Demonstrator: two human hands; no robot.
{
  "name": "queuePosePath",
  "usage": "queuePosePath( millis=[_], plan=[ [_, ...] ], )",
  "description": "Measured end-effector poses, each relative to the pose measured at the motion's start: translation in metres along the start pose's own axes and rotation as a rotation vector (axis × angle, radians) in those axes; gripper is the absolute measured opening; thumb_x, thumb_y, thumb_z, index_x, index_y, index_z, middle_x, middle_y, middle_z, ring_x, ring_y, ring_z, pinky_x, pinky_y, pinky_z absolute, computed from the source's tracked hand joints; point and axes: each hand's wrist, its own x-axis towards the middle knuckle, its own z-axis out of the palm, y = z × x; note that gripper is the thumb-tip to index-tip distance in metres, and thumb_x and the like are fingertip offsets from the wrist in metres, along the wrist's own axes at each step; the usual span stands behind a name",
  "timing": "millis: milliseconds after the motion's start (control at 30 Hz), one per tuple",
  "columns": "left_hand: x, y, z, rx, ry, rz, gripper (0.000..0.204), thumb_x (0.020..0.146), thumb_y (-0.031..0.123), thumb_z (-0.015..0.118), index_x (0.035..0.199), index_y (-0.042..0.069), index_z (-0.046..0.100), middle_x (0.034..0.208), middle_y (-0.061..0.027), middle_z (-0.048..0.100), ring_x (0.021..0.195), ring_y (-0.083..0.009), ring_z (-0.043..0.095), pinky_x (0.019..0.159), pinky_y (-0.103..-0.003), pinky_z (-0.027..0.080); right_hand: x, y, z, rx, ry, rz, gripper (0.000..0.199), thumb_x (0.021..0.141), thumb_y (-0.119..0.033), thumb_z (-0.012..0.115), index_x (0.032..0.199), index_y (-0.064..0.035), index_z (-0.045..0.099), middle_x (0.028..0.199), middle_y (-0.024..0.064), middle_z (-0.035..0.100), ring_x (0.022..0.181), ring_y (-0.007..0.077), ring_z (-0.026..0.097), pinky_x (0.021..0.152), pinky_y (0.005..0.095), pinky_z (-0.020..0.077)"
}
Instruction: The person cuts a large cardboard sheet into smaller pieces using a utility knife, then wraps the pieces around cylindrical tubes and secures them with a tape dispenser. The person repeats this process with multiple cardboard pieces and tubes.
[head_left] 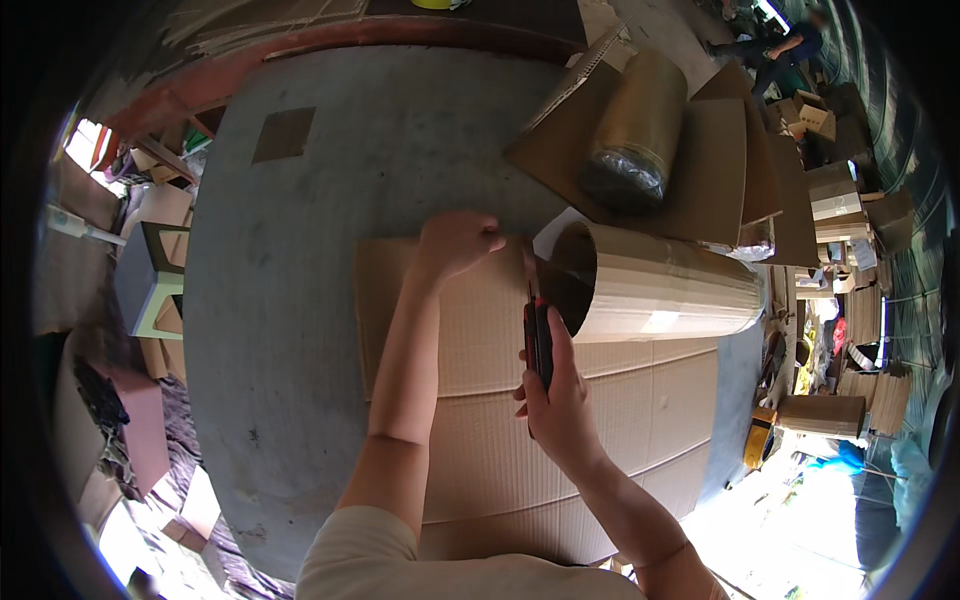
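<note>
A corrugated cardboard sheet [480, 340] lies flat on the grey table in front of me, with crease lines running across it. My left hand [458, 245] is closed at the sheet's far edge, holding it there; the undersides of its fingers are hidden. In my right hand [562, 405] is a black and red utility knife [539, 345], its blade out and directed away from me over the sheet. Right of the blade, a large rolled cardboard tube [670, 285] lies on its side, its open end facing the knife.
Beyond the tube, a tape-wrapped roll [640, 130] rests among folded cardboard pieces [715, 165]. A small brown patch [285, 135] marks the grey table [270, 330]. Boxes [150, 280] stand off its left side; stacked cardboard [840, 205] lines the right. Another person [790, 50] is far back.
</note>
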Motion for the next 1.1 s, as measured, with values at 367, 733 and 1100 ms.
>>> queuePosePath(
  millis=[367, 733, 1100],
  plan=[
    [0.000, -0.002, 0.004, 0.036, 0.002, -0.022, 0.023, 0.077, 0.032, 0.053, 0.078, 0.012, 0.064, 0.075, -0.0091, 0.062, 0.072, -0.0276, 0.059, 0.062, -0.038, 0.046, 0.045, -0.016, -0.003, -0.452, -0.012, -0.111, 0.055, 0.081, 0.001, 0.049, 0.132, -0.0073, 0.030, 0.088, 0.0236, 0.060, 0.077, 0.0355, 0.062, 0.067, 0.0375, 0.0503],
    [-0.006, 0.012, -0.003, 0.087, 0.014, -0.010, 0.023, 0.081, 0.028, 0.048, 0.079, 0.013, 0.065, 0.079, -0.0084, 0.063, 0.076, -0.0278, 0.060, 0.063, -0.039, 0.047, 0.067, -0.032, -0.005, -0.634, -0.072, -0.029, 0.054, 0.079, -0.001, 0.045, 0.131, -0.0045, 0.030, 0.072, 0.0265, 0.058, 0.071, 0.0432, 0.058, 0.067, 0.0461, 0.0490],
    [-0.005, 0.022, -0.012, 0.127, -0.028, -0.014, 0.025, 0.083, 0.030, 0.045, 0.084, 0.015, 0.065, 0.082, -0.0079, 0.063, 0.079, -0.0275, 0.060, 0.064, -0.039, 0.047, 0.034, -0.026, -0.016, -0.553, -0.099, -0.078, 0.055, 0.080, -0.004, 0.045, 0.132, -0.0062, 0.029, 0.068, 0.0262, 0.058, 0.066, 0.0424, 0.059, 0.062, 0.0468, 0.0488]
  ],
)
